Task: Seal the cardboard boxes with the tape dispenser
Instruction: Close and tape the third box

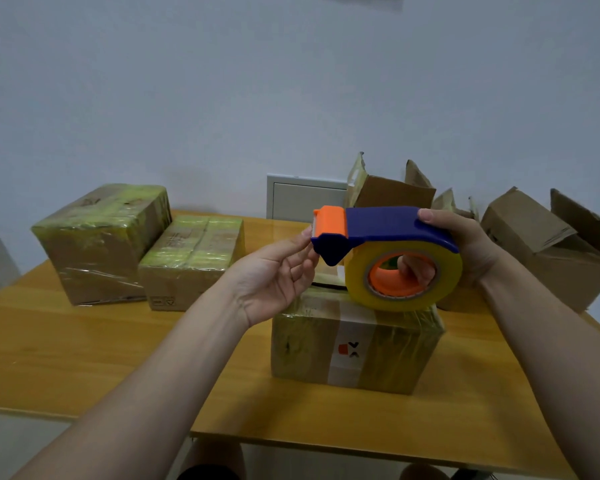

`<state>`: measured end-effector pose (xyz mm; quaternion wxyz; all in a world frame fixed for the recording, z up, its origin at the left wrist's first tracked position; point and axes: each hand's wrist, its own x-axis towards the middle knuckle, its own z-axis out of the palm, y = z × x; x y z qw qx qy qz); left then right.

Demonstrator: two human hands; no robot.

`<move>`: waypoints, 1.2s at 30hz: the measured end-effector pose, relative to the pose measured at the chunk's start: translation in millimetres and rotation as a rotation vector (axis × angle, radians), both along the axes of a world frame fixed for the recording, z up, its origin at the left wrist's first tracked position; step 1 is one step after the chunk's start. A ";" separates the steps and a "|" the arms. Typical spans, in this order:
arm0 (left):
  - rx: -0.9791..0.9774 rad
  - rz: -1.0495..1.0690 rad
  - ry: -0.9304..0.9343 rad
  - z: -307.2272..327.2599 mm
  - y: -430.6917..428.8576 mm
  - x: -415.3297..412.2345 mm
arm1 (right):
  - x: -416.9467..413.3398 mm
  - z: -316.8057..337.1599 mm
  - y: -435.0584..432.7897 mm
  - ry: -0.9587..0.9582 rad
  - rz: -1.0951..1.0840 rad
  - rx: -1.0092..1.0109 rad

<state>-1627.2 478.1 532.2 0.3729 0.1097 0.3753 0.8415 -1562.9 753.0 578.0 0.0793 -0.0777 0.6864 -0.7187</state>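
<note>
Blue tape dispenser (388, 223) (orange cutter), yellowish roll (404, 271).

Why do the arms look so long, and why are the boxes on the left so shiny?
Head view: the wide-angle lens stretches the forearms toward the picture's corners; the taped boxes glint because light reflects off their tape; shadows are soft.

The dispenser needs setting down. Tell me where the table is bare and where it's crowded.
Widest bare patch: near left of the table, between the two taped boxes behind and the centre box to its right. A narrower strip lies before that box. Crowded: back right, among the open boxes.
</note>
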 end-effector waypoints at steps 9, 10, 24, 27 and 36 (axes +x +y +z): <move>-0.169 -0.071 0.039 8.8 -7.8 -0.5 | -5.0 4.3 -4.5 -0.003 -0.034 0.049; -0.171 -0.073 0.023 8.5 -7.8 0.4 | -5.2 4.3 -4.9 -0.003 -0.039 0.051; -0.112 -0.073 -0.077 7.8 -1.3 16.4 | 1.0 3.1 -1.3 0.010 0.007 -0.018; -0.194 -0.066 -0.026 12.6 -1.4 17.5 | 1.3 3.6 -2.2 0.016 -0.002 -0.016; -0.345 0.021 0.142 21.5 -2.6 7.9 | 1.8 7.5 -3.9 -0.004 0.032 0.068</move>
